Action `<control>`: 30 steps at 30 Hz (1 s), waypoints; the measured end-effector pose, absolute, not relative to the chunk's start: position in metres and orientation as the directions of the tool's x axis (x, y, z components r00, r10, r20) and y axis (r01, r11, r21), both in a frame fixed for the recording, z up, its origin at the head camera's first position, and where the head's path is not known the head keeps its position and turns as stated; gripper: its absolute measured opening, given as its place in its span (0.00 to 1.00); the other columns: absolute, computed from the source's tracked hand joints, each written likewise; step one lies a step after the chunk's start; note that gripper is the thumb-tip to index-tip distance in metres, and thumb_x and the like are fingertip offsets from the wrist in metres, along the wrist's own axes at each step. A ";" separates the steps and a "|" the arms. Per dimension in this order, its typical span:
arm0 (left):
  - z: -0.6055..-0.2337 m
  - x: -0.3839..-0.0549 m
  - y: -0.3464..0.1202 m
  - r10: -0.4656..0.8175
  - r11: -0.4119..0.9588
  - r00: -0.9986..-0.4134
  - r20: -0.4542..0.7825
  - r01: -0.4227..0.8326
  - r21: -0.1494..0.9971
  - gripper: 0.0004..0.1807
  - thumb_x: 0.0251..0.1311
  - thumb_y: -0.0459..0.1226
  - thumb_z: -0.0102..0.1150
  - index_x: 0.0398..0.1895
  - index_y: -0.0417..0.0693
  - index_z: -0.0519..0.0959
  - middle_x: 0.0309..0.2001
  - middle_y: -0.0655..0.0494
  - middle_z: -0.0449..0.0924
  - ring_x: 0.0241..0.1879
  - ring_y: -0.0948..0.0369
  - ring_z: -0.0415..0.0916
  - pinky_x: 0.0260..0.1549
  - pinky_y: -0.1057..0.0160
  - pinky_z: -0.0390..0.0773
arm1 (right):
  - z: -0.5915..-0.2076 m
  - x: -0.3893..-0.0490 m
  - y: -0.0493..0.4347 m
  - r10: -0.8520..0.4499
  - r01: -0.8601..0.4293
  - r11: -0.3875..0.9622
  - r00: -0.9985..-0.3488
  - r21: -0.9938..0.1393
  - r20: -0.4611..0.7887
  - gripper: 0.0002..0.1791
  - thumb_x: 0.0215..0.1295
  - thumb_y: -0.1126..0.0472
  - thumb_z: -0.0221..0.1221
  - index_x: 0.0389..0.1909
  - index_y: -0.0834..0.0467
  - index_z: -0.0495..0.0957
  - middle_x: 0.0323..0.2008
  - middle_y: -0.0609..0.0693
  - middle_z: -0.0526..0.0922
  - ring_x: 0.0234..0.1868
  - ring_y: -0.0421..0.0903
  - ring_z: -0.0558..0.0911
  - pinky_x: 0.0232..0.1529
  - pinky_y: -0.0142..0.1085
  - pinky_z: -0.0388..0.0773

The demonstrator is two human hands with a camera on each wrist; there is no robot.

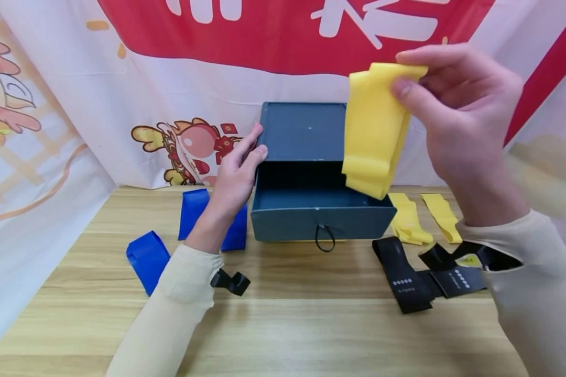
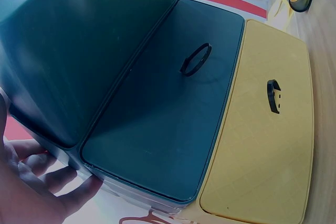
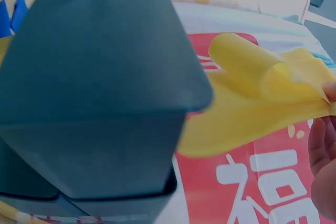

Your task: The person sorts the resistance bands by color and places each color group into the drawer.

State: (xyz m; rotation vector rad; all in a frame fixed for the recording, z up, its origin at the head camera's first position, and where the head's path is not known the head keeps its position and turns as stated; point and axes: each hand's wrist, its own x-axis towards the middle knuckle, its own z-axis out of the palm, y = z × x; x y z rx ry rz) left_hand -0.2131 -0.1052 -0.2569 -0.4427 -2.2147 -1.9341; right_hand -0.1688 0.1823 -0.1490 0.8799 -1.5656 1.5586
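My right hand (image 1: pixel 471 99) pinches a folded yellow resistance band (image 1: pixel 374 123) between thumb and fingers. The band hangs down above the right side of a pulled-out dark teal drawer (image 1: pixel 283 225), in front of the cabinet (image 1: pixel 302 133). What lies on the drawer's hidden right part I cannot tell. With its fingers along the cabinet's left side, my left hand (image 1: pixel 236 175) touches it. In the left wrist view, another teal drawer (image 2: pixel 157 108) and a yellow drawer (image 2: pixel 262 124) are closed below the pulled-out one. The right wrist view shows the yellow band (image 3: pixel 247 72) spread beside the drawer.
Blue bands (image 1: pixel 148 259) lie on the table left of the cabinet. To its right are yellow bands (image 1: pixel 407 217) and black bands (image 1: pixel 405 283) printed "X-Heavy". A printed red and white cloth (image 1: pixel 283 63) hangs behind.
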 end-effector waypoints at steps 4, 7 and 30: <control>-0.257 -0.213 -0.105 0.112 0.122 -0.944 0.310 0.323 0.939 0.31 0.83 0.47 0.48 0.84 0.57 0.60 0.84 0.69 0.58 0.84 0.68 0.52 0.83 0.61 0.58 | -0.158 -0.165 0.179 -0.005 -0.872 0.041 -0.488 -0.488 0.873 0.14 0.65 0.72 0.68 0.50 0.72 0.86 0.48 0.65 0.90 0.46 0.58 0.91 0.55 0.35 0.88; -0.257 -0.214 -0.105 0.113 0.122 -0.943 0.312 0.325 0.938 0.31 0.83 0.47 0.48 0.84 0.57 0.60 0.84 0.68 0.58 0.84 0.68 0.52 0.83 0.61 0.58 | -0.166 -0.165 0.177 -0.027 -0.859 0.032 -0.511 -0.510 0.859 0.14 0.65 0.73 0.68 0.50 0.72 0.86 0.47 0.60 0.91 0.47 0.55 0.91 0.54 0.33 0.88; -0.257 -0.212 -0.105 0.103 0.129 -0.945 0.311 0.323 0.938 0.31 0.83 0.47 0.48 0.84 0.57 0.60 0.84 0.68 0.58 0.84 0.68 0.53 0.83 0.61 0.58 | -0.211 -0.171 0.188 -0.156 -0.748 0.312 -0.648 -0.586 0.745 0.12 0.65 0.72 0.69 0.48 0.69 0.86 0.45 0.49 0.90 0.37 0.47 0.85 0.43 0.27 0.84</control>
